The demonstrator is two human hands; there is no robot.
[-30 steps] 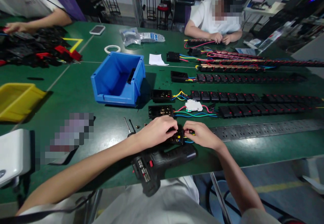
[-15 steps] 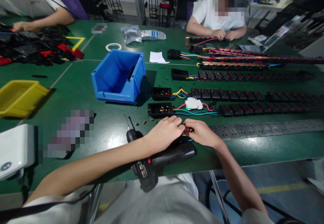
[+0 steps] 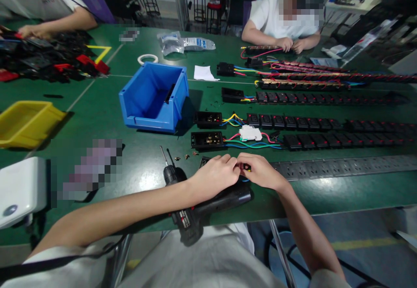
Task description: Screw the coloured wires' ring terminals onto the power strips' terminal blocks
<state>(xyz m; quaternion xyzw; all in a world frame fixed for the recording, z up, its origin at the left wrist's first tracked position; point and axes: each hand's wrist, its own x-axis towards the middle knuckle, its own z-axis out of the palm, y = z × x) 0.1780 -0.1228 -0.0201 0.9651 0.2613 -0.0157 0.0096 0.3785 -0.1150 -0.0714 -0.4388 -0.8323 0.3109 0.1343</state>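
Observation:
My left hand (image 3: 216,173) and my right hand (image 3: 259,170) meet at the left end of a grey socket strip (image 3: 325,168), fingers closed on its coloured wires (image 3: 247,167). The fingertips and wire ends are mostly hidden. A black end box (image 3: 204,162) shows partly behind my left hand. Under my left forearm lies a black power screwdriver (image 3: 187,225), its bit pointing away from me. Small brass screws (image 3: 186,156) lie beyond it. Two more black boxes (image 3: 206,140) with wires and socket strips (image 3: 299,142) lie just beyond my hands.
A blue bin (image 3: 150,123) stands left of the strips. Farther left are a yellow bin (image 3: 29,127), a white device (image 3: 22,188) and a blurred-out flat object (image 3: 94,166). Across the table, a person's hands (image 3: 291,44) work on a strip; another person's hand (image 3: 32,31) touches black parts.
My left hand has shifted slightly to the right and closer to my right hand, showing more of the black end box behind it. The camera view has moved a little.

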